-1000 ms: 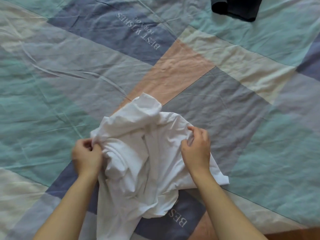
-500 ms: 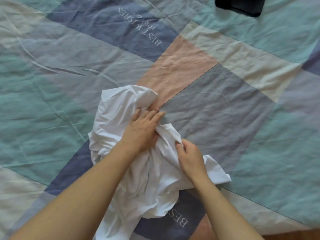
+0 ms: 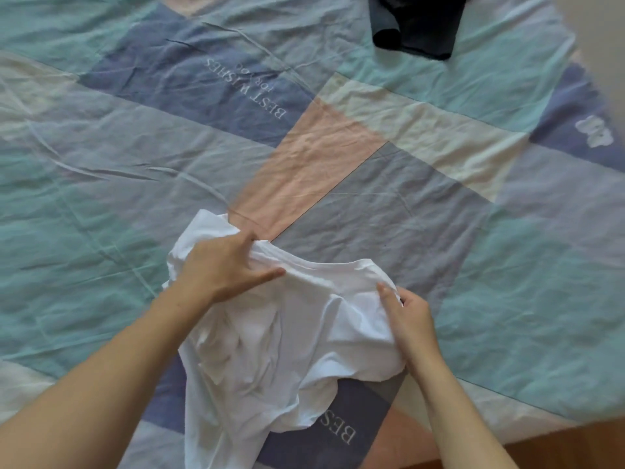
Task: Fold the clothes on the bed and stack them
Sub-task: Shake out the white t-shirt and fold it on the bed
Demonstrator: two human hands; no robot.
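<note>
Step in hand: I judge this to be the spreading-out stage; the white shirt (image 3: 270, 350) is bunched and wrinkled, with no fold made yet.
Shirt position: it lies on the bed (image 3: 101, 231) near the close edge, its lower part trailing toward me and out of the bottom of the view.
Left grip: my left hand (image 3: 223, 265) sits on the upper left of the shirt, fingers curled into the cloth along what looks like the neckline (thumb stretched out flat across the fabric).
Right grip: my right hand (image 3: 409, 319) pinches the shirt's right edge, with the cloth gathered under the thumb and fingers.
Next move, as I read it: draw the two grips apart to pull the top edge taut, then lay the shirt flat and smooth the creases in the middle before any fold. It calls for an even pull, since the cloth is thin and will bunch again if one side leads.
Count, garments: two in view, the white shirt and one dark garment (image 3: 416, 25) at the far edge, well apart from the shirt (partly cut off, so I cannot tell if it is folded).
Count, hands: two, both on the shirt.
Stack: none begun that I can see.
</note>
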